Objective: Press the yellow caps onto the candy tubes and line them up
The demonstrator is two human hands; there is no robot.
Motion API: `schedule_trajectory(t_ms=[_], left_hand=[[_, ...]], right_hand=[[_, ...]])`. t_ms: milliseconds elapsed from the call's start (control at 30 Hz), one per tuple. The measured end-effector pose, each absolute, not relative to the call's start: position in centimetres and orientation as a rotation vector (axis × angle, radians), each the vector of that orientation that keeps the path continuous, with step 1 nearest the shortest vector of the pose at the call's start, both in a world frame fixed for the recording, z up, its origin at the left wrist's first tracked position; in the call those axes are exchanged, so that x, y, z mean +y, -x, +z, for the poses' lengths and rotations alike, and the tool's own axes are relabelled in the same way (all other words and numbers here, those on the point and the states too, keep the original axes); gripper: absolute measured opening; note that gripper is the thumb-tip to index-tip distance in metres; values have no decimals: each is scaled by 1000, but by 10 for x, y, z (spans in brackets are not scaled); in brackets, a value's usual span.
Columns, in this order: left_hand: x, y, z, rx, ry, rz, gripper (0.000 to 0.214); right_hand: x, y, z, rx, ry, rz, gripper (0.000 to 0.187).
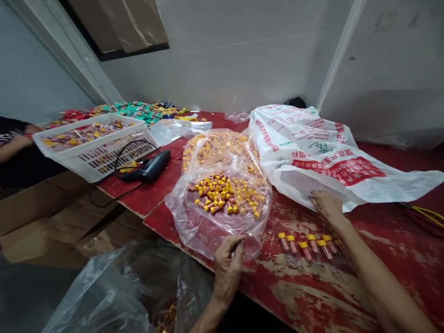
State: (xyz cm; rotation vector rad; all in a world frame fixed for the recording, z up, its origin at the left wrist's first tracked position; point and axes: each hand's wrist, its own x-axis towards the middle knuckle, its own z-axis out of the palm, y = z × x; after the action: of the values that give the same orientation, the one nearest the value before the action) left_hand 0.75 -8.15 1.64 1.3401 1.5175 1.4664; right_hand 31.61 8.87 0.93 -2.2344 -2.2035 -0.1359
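Note:
My left hand (229, 263) is at the near edge of a clear plastic bag (187, 236), thumb and fingertips pinched together. What lies in the pinch is too small to make out. Inside the bag are many small tubes with yellow caps (218, 194). My right hand (326, 203) is at the mouth of a white woven sack (305, 138) with red and green print. Its fingers are curled, and whatever they hold is hidden. Between my hands, several clear tubes with yellow caps (312, 245) lie in a loose row on the worn red table (294, 291).
A white basket (104, 157) filled with capped tubes stands at the left, near another person's arm (17, 143). Beside it lies a black corded tool (152, 166). Colourful items (142, 111) are heaped behind. Clear plastic sheeting (104, 291) hangs below the table's front edge.

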Motion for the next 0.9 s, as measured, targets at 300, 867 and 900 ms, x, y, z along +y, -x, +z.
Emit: schedule_trajectory(t_ms=[300,867,900], left_hand=[[10,41,-6,2085,-1845,1105,13],[-65,-3,15,1327,-1024,1368,21],[-74,-13,15,1258,-1002,1307,20]], right_hand=[[73,-303,9,-2041,2140,-143,32],[-81,-236,13,-660,998,1355,46],[-85,-234,13,-663,974,1353,44]])
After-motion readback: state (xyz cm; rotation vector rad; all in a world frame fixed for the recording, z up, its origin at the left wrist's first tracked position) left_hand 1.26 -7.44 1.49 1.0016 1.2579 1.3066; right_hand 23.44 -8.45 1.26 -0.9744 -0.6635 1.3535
